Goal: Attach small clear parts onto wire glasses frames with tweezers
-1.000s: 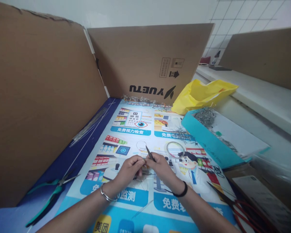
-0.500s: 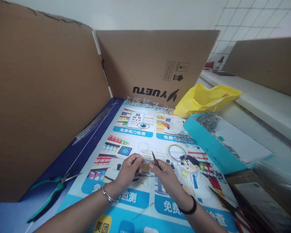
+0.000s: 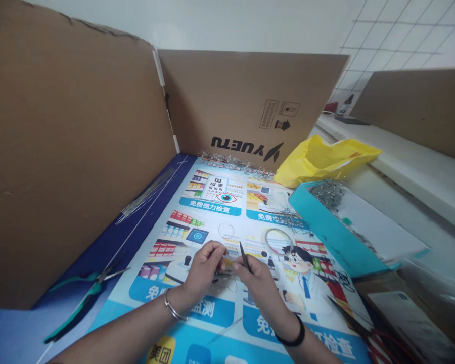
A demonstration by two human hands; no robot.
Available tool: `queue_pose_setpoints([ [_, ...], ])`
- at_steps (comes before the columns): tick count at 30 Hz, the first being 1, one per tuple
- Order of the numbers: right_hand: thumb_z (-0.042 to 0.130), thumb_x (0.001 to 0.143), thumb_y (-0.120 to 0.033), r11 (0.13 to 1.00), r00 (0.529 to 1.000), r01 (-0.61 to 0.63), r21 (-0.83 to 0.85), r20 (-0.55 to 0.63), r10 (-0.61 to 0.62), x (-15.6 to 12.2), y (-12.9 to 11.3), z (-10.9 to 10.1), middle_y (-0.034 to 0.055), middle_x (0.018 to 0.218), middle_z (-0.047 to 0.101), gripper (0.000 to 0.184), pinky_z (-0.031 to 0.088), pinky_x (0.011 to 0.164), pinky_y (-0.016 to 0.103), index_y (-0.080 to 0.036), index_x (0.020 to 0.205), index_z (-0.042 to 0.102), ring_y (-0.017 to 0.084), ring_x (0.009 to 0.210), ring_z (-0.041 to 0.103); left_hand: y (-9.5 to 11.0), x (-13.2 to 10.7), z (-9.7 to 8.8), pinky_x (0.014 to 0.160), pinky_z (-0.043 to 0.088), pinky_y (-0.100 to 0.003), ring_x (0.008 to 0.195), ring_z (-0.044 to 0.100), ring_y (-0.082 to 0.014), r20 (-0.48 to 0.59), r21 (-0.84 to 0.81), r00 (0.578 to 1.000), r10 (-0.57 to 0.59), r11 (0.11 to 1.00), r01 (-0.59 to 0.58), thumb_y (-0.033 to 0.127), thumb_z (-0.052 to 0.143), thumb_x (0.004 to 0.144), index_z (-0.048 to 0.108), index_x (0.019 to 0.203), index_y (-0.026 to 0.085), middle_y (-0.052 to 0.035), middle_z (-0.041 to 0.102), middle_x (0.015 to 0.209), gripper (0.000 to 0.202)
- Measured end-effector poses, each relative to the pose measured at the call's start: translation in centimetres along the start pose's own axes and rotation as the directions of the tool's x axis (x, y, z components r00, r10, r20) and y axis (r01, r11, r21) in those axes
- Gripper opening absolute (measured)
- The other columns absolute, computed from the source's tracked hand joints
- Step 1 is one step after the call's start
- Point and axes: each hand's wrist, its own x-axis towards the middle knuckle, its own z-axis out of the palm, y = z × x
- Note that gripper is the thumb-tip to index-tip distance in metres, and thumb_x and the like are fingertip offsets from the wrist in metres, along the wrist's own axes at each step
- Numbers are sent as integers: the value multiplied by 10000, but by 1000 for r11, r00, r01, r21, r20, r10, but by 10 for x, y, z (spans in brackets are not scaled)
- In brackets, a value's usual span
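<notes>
My left hand [image 3: 202,270] pinches a small yellowish piece [image 3: 227,262] on thin wire above the printed blue mat [image 3: 212,202]. My right hand [image 3: 260,283] is closed on a slim dark pointed tool [image 3: 244,256], whose tip points up and away beside the piece. Both hands meet at the mat's middle. A thin wire loop [image 3: 231,285] hangs below the hands. A silver bangle is on my left wrist and a black band on my right.
Cardboard walls [image 3: 79,151] stand at left and back. Green-handled pliers [image 3: 83,298] and a bundle of straight wires [image 3: 147,194] lie at left. A wire ring [image 3: 275,237], a teal tray [image 3: 326,227] of metal bits, a yellow bag [image 3: 322,156] and red-handled pliers [image 3: 379,338] sit at right.
The view has shifted slightly. My hands have stayed together at the mat's middle, and the tool's tip has swung a little to the right.
</notes>
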Motion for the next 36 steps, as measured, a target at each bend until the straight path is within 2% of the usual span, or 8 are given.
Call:
queue_pose_setpoints([
  [7,505,780,-385,992,999,53,-114,15,-51,0,-1,-5,-26,598,451,217,337,543,238,-182,712,537,129,575,404,2,3,-3,583,406,-213,580,516,-119,44,43,999,5,999,-7,404,527,833,557,802,172,28,555,586,236],
  [12,499,791,-365,986,996,79,-148,42,-73,3,3,-8,-38,582,424,206,327,537,232,-178,708,526,123,569,398,6,5,-6,680,443,-254,675,568,-151,124,74,990,59,995,-69,383,498,852,576,842,171,6,594,659,226],
  [19,476,812,-365,960,991,128,-249,63,-116,4,3,-11,-35,577,449,210,328,528,231,-187,709,516,125,559,422,9,6,-7,690,420,-240,746,536,-158,65,189,992,107,975,-118,342,517,831,574,757,174,-7,593,760,192],
  [23,462,813,-357,916,987,160,-367,53,-150,4,0,-12,-30,565,444,225,310,509,232,-199,654,473,131,549,432,11,5,-7,694,430,-254,715,551,-157,79,178,990,115,976,-127,367,486,848,580,794,180,1,593,709,216],
  [26,462,816,-352,895,983,183,-407,49,-179,5,0,-13,-30,559,452,237,301,500,230,-204,630,453,130,543,439,13,4,-7,676,447,-263,656,577,-155,105,125,992,76,988,-89,400,484,848,578,828,187,15,591,641,234],
  [28,460,824,-359,891,980,196,-410,50,-193,6,1,-14,-27,566,469,239,303,503,229,-203,644,473,131,549,451,14,3,-6,681,468,-278,665,605,-164,131,71,991,36,996,-45,430,494,839,572,849,189,5,619,679,253],
  [31,456,833,-375,889,978,206,-409,53,-203,7,4,-15,-25,581,474,255,308,515,229,-200,649,475,132,563,456,15,2,-5,706,491,-299,716,627,-171,141,22,990,10,1000,-13,452,508,830,561,847,190,-27,656,851,269],
  [36,450,829,-356,879,978,210,-428,76,-196,7,5,-15,-29,581,442,256,297,515,228,-205,625,419,129,563,436,12,3,-5,740,474,-277,779,604,-163,113,65,991,67,995,-74,408,505,847,566,809,187,-33,660,872,232],
])
